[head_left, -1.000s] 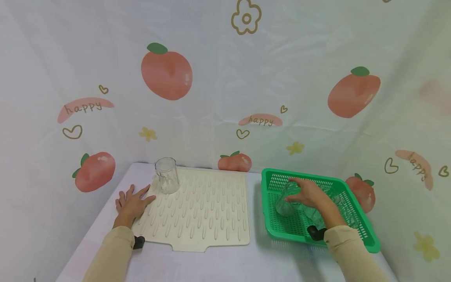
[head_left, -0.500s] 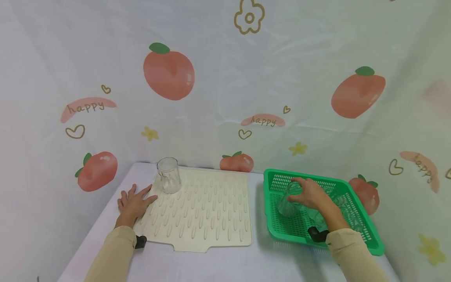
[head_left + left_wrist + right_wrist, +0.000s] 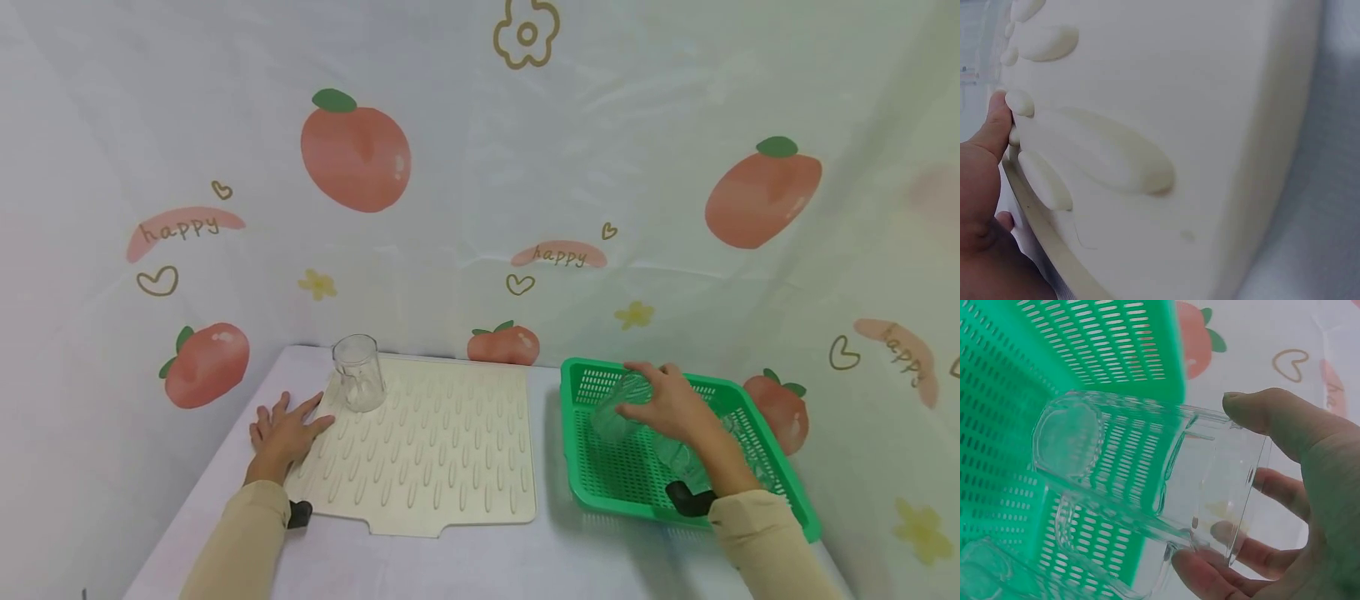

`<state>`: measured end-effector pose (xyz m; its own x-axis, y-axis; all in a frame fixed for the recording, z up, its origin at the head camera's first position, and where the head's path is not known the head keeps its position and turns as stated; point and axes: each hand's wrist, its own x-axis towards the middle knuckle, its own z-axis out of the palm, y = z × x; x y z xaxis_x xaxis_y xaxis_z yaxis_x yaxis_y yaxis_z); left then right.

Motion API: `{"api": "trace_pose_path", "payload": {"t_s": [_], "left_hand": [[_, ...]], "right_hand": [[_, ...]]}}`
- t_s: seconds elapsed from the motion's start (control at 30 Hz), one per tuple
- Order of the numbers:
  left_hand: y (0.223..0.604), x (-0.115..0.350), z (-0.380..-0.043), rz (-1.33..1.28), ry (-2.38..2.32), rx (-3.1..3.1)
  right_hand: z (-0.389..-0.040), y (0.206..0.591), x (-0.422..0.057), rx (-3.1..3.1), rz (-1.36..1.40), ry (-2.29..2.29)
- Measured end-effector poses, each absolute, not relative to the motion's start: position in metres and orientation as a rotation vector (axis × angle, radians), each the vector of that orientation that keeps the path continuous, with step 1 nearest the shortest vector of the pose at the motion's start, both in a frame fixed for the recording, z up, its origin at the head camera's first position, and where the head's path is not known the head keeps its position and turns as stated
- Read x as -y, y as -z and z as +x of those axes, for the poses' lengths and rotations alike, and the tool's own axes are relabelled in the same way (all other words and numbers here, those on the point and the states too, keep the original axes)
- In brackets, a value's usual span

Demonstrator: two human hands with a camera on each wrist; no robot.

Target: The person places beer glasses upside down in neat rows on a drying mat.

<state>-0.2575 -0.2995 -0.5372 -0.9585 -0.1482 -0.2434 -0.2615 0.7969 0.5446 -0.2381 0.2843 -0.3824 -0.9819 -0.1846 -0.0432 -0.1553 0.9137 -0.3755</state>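
Observation:
In the head view my right hand grips a clear glass mug by its rim end, tilted inside the green basket. The right wrist view shows thumb and fingers around the mug's mouth, with its handle on the lower side. My left hand rests, fingers spread, at the left edge of a cream ridged drying board; its thumb touches the board in the left wrist view. Another clear glass mug stands upright on the board's back left corner.
More clear glassware lies in the basket under my right forearm, partly hidden. The basket's perforated walls rise around it. A white table bears the board and basket, and a fruit-printed curtain hangs close behind.
My right hand has raised the gripped mug slightly from the basket's floor, up and toward the back. My left hand and the mug on the board have stayed put.

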Motion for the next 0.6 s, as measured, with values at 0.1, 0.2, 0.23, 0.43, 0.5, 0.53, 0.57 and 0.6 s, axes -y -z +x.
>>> {"api": "trace_pose_path", "payload": {"t_s": [0.1, 0.2, 0.23, 0.43, 0.5, 0.53, 0.57, 0.6], "left_hand": [[0.539, 0.301, -0.258, -0.319, -0.893, -2.801], [0.540, 0.301, -0.258, -0.315, -0.898, -2.802], [0.540, 0.301, -0.258, -0.314, -0.897, -2.802], [0.540, 0.302, -0.257, -0.304, -0.884, -2.807], [0.539, 0.302, -0.257, -0.303, -0.882, -2.810], [0.539, 0.301, -0.257, -0.303, -0.884, -2.810], [0.539, 0.301, -0.257, -0.303, -0.886, -2.809], [0.538, 0.301, -0.257, -0.303, -0.886, -2.807]], "right_hand": [[-0.236, 0.375, -0.284, -3.001, -0.257, 0.598], [-0.232, 0.367, -0.285, -3.007, -0.261, 0.617], [-0.231, 0.364, -0.285, -3.010, -0.264, 0.624], [-0.223, 0.346, -0.285, -3.033, -0.310, 0.695], [-0.221, 0.340, -0.284, -3.041, -0.327, 0.720], [-0.220, 0.337, -0.285, -3.050, -0.336, 0.731], [-0.219, 0.335, -0.285, -3.054, -0.340, 0.744], [-0.218, 0.333, -0.285, -3.062, -0.342, 0.751]]}}
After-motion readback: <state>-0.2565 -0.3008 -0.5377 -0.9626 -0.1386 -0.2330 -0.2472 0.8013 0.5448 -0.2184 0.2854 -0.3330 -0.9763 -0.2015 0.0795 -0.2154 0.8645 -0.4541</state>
